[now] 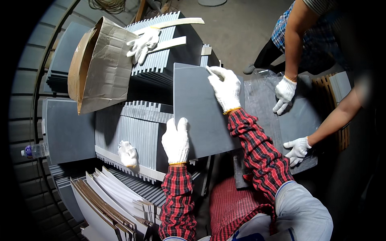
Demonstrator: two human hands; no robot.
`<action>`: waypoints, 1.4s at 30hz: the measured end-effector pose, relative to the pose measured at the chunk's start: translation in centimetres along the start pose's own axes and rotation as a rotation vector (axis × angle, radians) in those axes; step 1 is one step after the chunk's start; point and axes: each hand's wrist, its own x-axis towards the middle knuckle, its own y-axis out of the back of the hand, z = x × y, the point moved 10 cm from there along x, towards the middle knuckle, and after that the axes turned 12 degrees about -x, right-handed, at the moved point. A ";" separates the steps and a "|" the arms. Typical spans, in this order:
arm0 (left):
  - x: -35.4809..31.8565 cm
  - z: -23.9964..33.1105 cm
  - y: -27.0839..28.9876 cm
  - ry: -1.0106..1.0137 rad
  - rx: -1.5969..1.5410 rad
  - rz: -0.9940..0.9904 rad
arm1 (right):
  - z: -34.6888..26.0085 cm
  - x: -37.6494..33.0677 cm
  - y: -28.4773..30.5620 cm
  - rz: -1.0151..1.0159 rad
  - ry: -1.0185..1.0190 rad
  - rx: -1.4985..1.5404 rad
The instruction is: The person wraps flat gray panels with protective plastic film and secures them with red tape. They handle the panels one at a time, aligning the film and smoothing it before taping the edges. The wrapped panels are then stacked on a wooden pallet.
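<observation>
A flat grey rectangular panel (201, 108) is held tilted in front of me. My left hand (176, 141), in a white knit glove, grips its left edge near the lower corner. My right hand (226, 90), gloved alike, is closed at the panel's upper right edge, its fingertips pinched together near the top. To the right, a co-worker's gloved hands press on another grey panel (297, 124), which lies on a stack partly covered with clear plastic film (261, 90).
Stacks of ribbed grey panels (138, 138) stand left, with loose white gloves (128, 154) on top. An open cardboard box (106, 66) leans behind them. White and brown sheets (108, 201) stand at lower left. A plastic bottle (36, 151) lies far left. Slatted wood (325, 92) is at right.
</observation>
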 end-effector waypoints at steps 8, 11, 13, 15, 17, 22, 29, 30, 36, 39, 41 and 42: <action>-0.4 2.5 -0.8 -0.059 0.051 0.017 | -3.9 0.7 -0.1 0.155 0.268 -0.135; -0.6 3.2 -0.8 -0.055 0.089 0.019 | -5.8 0.5 0.1 0.223 0.415 -0.231; -0.7 3.9 -1.2 -0.056 0.072 0.014 | -6.4 0.6 0.3 0.252 0.512 -0.331; -0.7 4.0 -1.2 -0.048 0.081 0.013 | -6.3 0.9 0.2 0.246 0.558 -0.417; -0.6 3.9 -1.2 -0.046 0.086 0.014 | -5.5 1.7 0.3 0.210 0.549 -0.490; -0.5 4.0 -1.5 -0.069 0.135 0.007 | -6.4 0.9 0.4 0.200 0.560 -0.443; -0.6 3.8 -1.2 -0.045 0.125 0.020 | -4.3 1.9 0.7 0.173 0.467 -0.518; -0.6 3.9 -1.5 -0.036 0.121 0.014 | -5.2 1.6 0.7 0.184 0.486 -0.517; -1.1 4.2 -1.3 -0.049 0.099 0.032 | -6.3 1.9 0.2 0.166 0.486 -0.532; -1.0 4.3 -1.3 -0.158 0.222 0.015 | -6.0 1.9 0.6 0.160 0.494 -0.520; -1.0 4.4 -1.4 -0.165 0.227 0.009 | -8.0 0.8 0.3 0.191 0.547 -0.504; -1.0 4.5 -1.4 -0.106 0.178 0.013 | -9.2 0.2 0.1 0.204 0.598 -0.471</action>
